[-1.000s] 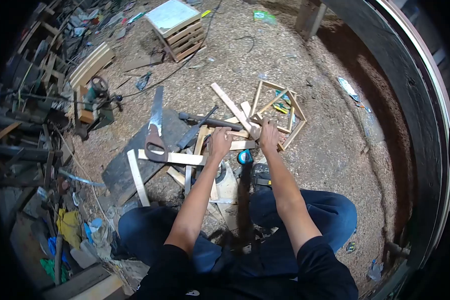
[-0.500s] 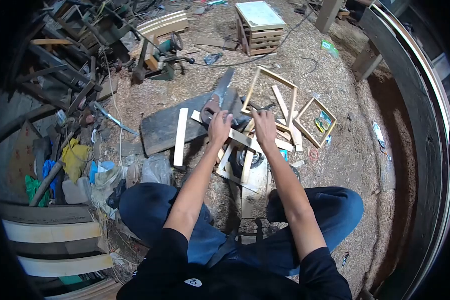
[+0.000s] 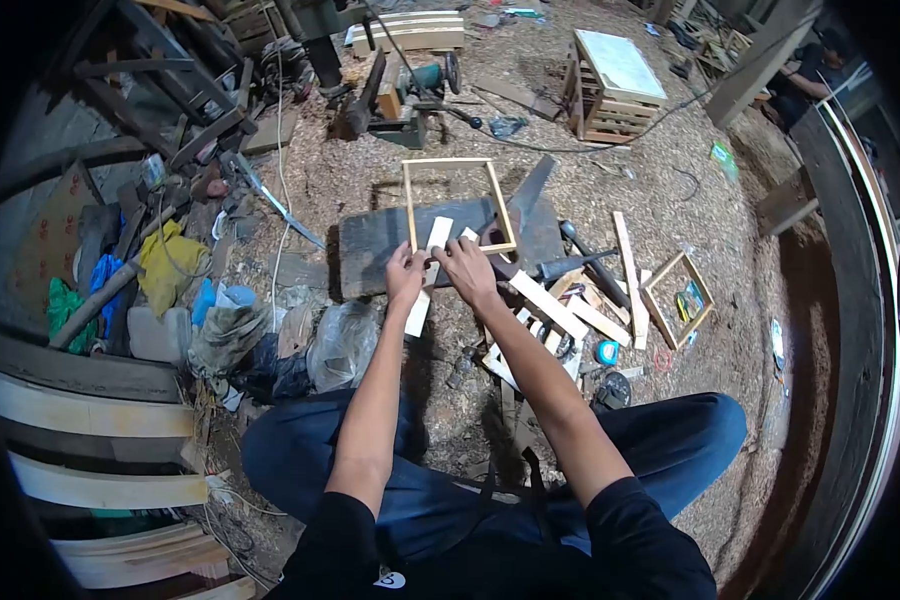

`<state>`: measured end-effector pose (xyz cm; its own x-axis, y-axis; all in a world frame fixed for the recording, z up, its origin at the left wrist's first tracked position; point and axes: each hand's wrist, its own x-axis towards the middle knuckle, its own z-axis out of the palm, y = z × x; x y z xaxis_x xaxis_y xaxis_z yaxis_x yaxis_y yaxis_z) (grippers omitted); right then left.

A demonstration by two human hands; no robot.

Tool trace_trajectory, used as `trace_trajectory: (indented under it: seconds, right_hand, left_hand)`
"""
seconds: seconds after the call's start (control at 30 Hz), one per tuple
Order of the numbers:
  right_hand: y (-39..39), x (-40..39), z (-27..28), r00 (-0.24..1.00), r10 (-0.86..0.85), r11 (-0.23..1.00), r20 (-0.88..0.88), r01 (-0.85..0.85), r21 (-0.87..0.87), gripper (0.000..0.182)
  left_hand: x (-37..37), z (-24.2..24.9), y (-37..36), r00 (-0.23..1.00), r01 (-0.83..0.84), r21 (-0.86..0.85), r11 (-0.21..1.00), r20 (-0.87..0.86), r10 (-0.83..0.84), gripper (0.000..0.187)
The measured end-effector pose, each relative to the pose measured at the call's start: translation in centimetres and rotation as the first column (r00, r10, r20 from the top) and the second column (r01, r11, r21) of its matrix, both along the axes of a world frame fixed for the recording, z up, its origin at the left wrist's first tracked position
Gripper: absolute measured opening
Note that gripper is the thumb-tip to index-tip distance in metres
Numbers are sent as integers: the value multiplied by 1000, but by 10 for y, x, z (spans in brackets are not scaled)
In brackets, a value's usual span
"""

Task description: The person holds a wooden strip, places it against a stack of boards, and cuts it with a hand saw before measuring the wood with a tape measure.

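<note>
A rectangular frame of thin pale wood point(image 3: 501, 205) stands over a dark plank point(image 3: 365, 250), its near rail toward me. At the near left corner, my left hand point(image 3: 405, 275) is closed on the frame. My right hand point(image 3: 467, 270) lies along the same rail, fingers closed around it, just right of the left hand. Behind the frame, a handsaw point(image 3: 533, 187) rests on the plank, its handle partly hidden. A pale wood strip point(image 3: 438, 235) lies under the frame, partly covered by the hands.
A smaller wooden frame point(image 3: 651, 298), loose wood strips point(image 3: 625, 265), a dark long tool point(image 3: 567, 264) and a teal tape measure point(image 3: 607, 352) lie at right. A green machine point(image 3: 425, 80) and a slatted crate point(image 3: 615, 85) stand beyond. A person point(image 3: 810, 85) sits far right.
My hands have moved left, bringing the larger frame from the right side over the plank. The camera view has shifted too, so the surroundings sit further right.
</note>
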<state>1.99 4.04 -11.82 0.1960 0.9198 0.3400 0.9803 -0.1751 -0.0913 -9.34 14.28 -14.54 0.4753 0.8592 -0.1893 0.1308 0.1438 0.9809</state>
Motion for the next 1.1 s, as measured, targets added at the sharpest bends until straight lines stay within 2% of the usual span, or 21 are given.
trace_trajectory:
  seconds: [0.13,0.2,0.23,0.27,0.33,0.37,0.4,0.47,0.5,0.57,0.6,0.67,0.73,0.77,0.8,0.87,0.93,0.97,1.0,1.03,1.1]
  right_hand:
    - [26,-17,-12,998,28,996,-56,-24,84,20]
    - [21,-16,-16,989,-91,956,-118,120,269,23]
    - [15,-10,-15,949,-220,963,-228,248,102,27]
    - [6,-2,-16,906,-311,932,-288,351,96,35]
    - [-20,8,-17,788,-518,844,-334,535,-45,52]
    - [-32,14,-20,763,-567,818,-310,567,-101,57]
    - [-44,17,-18,758,-595,803,-267,573,-164,60]
    - [-52,23,-17,730,-603,797,-322,537,-276,70]
    - [-53,21,-14,732,-601,798,-320,532,-282,70]
    - [-58,16,-9,595,-685,720,-420,640,-268,85]
    - [-63,14,-14,594,-688,718,-417,641,-272,85]
    - [-73,13,-26,618,-716,697,-324,658,-284,91]
    - [-80,19,-40,605,-756,652,-251,656,-381,87]
    - [-84,22,-47,616,-742,668,-266,641,-379,84]
    - [-89,23,-47,626,-728,683,-280,626,-375,81]
    - [-97,23,-47,579,-654,754,-487,552,-356,81]
    - [-94,19,-52,442,-651,746,-618,525,-410,80]
    - [-94,12,-53,445,-611,757,-655,570,-320,75]
    - [-94,9,-55,386,-635,735,-669,567,-371,70]
    - [-96,9,-55,376,-600,754,-706,559,-344,68]
    - [-105,13,-55,360,-568,765,-740,562,-314,66]
  left_hand:
    - [-32,-23,16,984,-125,-37,991,-134,119,51]
    - [-37,-43,23,975,-212,-25,977,-75,210,49]
    - [-40,-48,24,957,-291,-17,957,-15,290,48]
    - [-42,-53,25,953,-303,-21,953,-20,302,48]
    - [-37,-50,18,936,-276,152,949,-180,302,50]
    - [-32,-45,6,919,-305,244,921,-180,352,54]
    - [-29,-33,-3,901,-272,219,937,-285,328,63]
    - [-21,-50,-18,833,-287,552,783,-260,488,75]
    - [-20,-46,-24,829,-272,539,797,-288,478,86]
    - [-17,-16,-43,775,-283,487,826,-391,496,88]
    - [-16,-10,-49,718,-295,438,849,-485,500,90]
    - [-14,-27,-54,699,-316,465,827,-475,535,84]
    - [-15,-26,-57,680,-200,182,963,-682,270,76]
    - [-12,-26,-61,639,-178,205,962,-719,272,62]
    - [-11,-32,-63,643,-170,204,964,-718,265,62]
    - [-10,-43,-69,768,-44,177,983,-624,147,52]
    - [-4,-61,-79,885,89,185,979,-465,8,41]
    - [1,-80,-85,913,144,137,980,-401,-78,41]
    - [8,-81,-94,929,203,91,975,-332,-162,42]
    - [13,-82,-103,929,148,40,988,-349,-125,41]
    - [13,-82,-108,916,179,3,984,-366,-166,41]
